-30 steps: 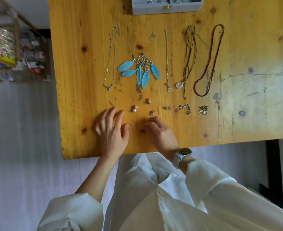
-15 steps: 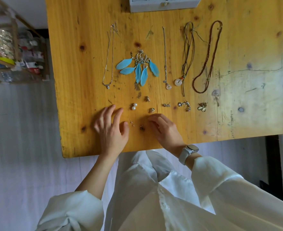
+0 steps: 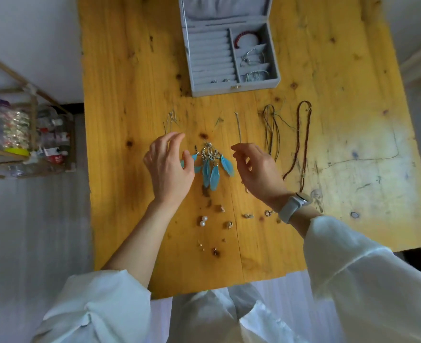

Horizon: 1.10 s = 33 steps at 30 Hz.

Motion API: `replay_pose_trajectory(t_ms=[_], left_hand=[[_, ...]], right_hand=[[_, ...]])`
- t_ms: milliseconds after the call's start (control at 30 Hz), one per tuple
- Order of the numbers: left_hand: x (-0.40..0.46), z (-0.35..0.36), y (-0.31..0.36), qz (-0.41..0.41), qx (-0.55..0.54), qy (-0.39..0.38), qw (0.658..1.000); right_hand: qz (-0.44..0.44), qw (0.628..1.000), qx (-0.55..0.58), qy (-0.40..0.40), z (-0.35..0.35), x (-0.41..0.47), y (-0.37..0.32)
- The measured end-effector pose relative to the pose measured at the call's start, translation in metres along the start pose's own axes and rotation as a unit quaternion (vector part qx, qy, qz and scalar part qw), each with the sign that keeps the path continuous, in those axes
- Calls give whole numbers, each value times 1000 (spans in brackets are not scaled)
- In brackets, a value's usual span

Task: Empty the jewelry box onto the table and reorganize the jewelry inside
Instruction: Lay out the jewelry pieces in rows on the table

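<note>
At the far edge of the yellow wooden tabletop (image 3: 120, 95) your grey jewelry box (image 3: 231, 53) stands open, its lid cut off by the top of the picture. The left half of the box has padded ring rolls with two small rings (image 3: 220, 80) in the nearest row; the right half is divided into compartments that hold a red bracelet (image 3: 244, 35) and some thin silver bangles (image 3: 254, 63), which are hard to make out.

Between the box and you the jewelry lies in rows. The blue feather earrings (image 3: 212, 167) with silver tops are in the middle, between your two hands. Your left hand (image 3: 168, 169) hovers with fingers spread and loosely curled, holding nothing, and it covers part of a feather and most of a thin silver chain (image 3: 170, 120). Your right hand (image 3: 259, 172), with a grey watch (image 3: 293, 206) on the wrist, is also loosely open and seems empty; it hides the lower end of another chain (image 3: 238, 125). A dark cord necklace (image 3: 270, 127) and a brown bead necklace (image 3: 303, 144) lie to the right. Nearer to you are two pearl studs (image 3: 203, 221) and several small earrings, too blurred to tell apart.
</note>
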<state>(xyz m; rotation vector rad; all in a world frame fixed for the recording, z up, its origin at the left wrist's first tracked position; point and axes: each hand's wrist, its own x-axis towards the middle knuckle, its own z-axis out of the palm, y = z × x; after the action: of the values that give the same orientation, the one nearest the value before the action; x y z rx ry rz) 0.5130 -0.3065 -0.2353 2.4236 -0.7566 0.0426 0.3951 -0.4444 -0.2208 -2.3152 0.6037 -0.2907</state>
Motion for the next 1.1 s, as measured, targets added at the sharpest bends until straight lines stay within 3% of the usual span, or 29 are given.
replay_pose_trajectory(t_ms=[100,200,333,700,867,1100], left_hand=[[51,8,3,23,10,-33,999],[89,23,3,33,30,-115,992],[110,42,-2,48,57,-190,979],[107,61,-24,96,55,-137,984],[109,63,-26,102,62,-132,984],[109,63,-27,106,74,-123,984]], right_hand=[[-2,999,-40,19,-4,59,-3],[6,995,-97,28,-1,115,-2],[80,985,-155,-1,7,174,0],[243,932,-259,-77,28,212,-13],[251,929,-247,-111,25,217,-23],[213,908,-329,-147,26,221,-28]])
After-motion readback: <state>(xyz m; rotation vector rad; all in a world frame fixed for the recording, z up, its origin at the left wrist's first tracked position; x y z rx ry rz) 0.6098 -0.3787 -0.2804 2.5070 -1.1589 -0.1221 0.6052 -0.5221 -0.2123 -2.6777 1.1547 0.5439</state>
